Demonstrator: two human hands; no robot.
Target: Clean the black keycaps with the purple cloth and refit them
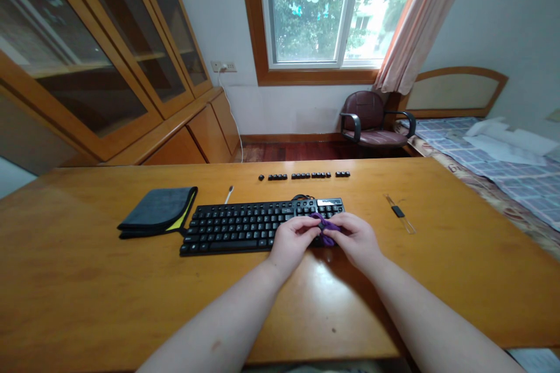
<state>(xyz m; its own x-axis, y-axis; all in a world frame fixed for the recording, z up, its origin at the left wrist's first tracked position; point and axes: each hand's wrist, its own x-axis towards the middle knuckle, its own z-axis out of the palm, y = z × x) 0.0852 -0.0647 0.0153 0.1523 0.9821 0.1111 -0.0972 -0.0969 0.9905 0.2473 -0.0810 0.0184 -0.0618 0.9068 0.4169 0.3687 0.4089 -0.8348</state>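
A crumpled purple cloth (328, 239) is pinched between my two hands, over the right end of a black keyboard (231, 227). My left hand (294, 240) closes its thumb and fingers at the cloth's left side. From the right, my right hand (357, 240) grips the same cloth, its fingertips close to those of the left. A small dark piece, which looks like a keycap (322, 225), shows between the fingertips, mostly hidden by fingers and cloth. The keyboard's number pad is largely covered by my hands.
Behind the keyboard, several loose black keycaps (301, 176) lie in a row. A wire keycap puller (398, 211) rests to the right. At the left are a folded grey cloth (157, 207) and a small brush (229, 193). The wooden table's (131, 303) front edge is near me.
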